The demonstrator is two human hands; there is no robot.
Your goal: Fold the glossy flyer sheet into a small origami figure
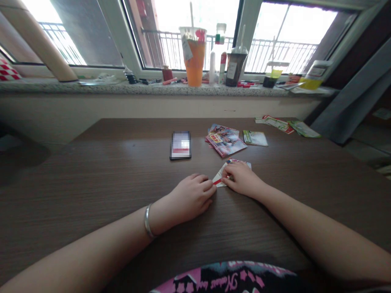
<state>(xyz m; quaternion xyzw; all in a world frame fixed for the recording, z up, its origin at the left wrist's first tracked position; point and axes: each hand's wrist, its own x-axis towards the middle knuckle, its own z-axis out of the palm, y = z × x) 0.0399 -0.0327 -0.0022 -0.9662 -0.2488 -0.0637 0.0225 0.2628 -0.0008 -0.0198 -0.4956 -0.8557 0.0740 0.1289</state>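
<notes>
A small folded piece of printed paper (220, 176) lies on the dark wooden table (106, 179) in front of me. My left hand (191, 197), with a silver bangle on its wrist, rests on the table with fingers curled, its fingertips pinching the paper's left corner. My right hand (241, 179) lies on top of the paper, fingers pressed down on its fold. Most of the paper is hidden under my right hand.
A phone (180, 145) lies face up beyond my hands. A stack of colourful leaflets (225, 140) and more leaflets (255, 138) lie to its right. The stone windowsill (91, 88) holds an orange drink cup (194, 57), a dark cup (234, 67), bottles and small clutter.
</notes>
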